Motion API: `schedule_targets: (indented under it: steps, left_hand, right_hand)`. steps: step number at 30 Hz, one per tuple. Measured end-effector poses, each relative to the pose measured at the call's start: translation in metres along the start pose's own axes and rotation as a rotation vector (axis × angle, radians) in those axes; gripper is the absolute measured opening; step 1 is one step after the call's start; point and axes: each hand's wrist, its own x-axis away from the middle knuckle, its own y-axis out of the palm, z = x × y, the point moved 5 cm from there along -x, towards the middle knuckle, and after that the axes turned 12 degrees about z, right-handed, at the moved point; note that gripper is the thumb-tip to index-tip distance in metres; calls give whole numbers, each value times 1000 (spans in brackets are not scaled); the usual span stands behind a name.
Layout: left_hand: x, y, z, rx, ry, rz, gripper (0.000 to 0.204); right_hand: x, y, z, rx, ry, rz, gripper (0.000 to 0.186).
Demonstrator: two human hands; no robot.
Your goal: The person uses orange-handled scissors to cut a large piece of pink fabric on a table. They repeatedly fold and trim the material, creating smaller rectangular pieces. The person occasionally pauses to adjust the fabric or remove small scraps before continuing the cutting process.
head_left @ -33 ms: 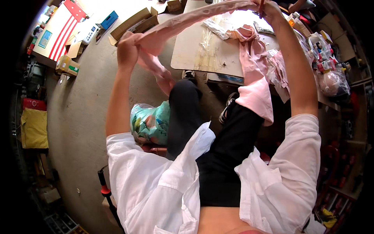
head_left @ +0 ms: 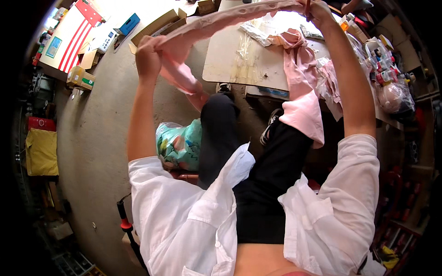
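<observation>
Pink fabric (head_left: 202, 25) is stretched in a long strip between my raised hands. My left hand (head_left: 147, 57) is closed on one end, with a loose length hanging below it toward my left knee. Up at the top right, my right hand (head_left: 317, 14) grips the other end, along with a slim reddish object (head_left: 307, 10), too small to identify surely. More pink cloth (head_left: 301, 115) drapes from the pale table (head_left: 225, 64) over my right leg.
A bagged green floral bundle (head_left: 177, 145) lies beside my left leg. Cartons (head_left: 156, 25), a striped board (head_left: 69, 41) and a yellow package (head_left: 41, 152) are leftward. Bagged supplies (head_left: 391, 92) crowd the table's right end. Part of another person (head_left: 350, 7) shows at top right.
My left hand has shifted slightly left with the fabric, and the hanging length sways a little. My right hand stays in nearly the same place.
</observation>
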Motion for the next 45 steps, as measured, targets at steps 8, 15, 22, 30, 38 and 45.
schedule_targets:
  steps: [8, 15, 22, 30, 38, 45]
  left_hand:
    - [-28, 36, -46, -70, -103, -57, 28]
    - [11, 58, 28, 22, 97, 151, 17]
    - [158, 117, 11, -85, 87, -522, 11]
    - [237, 147, 113, 983, -1553, -756, 41]
    - [265, 200, 67, 854, -1881, -35, 12]
    - [244, 191, 79, 722, -1892, 85, 13]
  right_hand:
    - [-9, 0, 25, 26, -21, 119, 15]
    - [8, -86, 120, 234, -10, 374, 21]
    - [132, -100, 222, 942, 258, 380, 23]
    - [151, -105, 219, 849, 283, 453, 19]
    - [150, -114, 233, 533, 312, 429, 5]
    - [159, -104, 216, 777, 373, 426, 29]
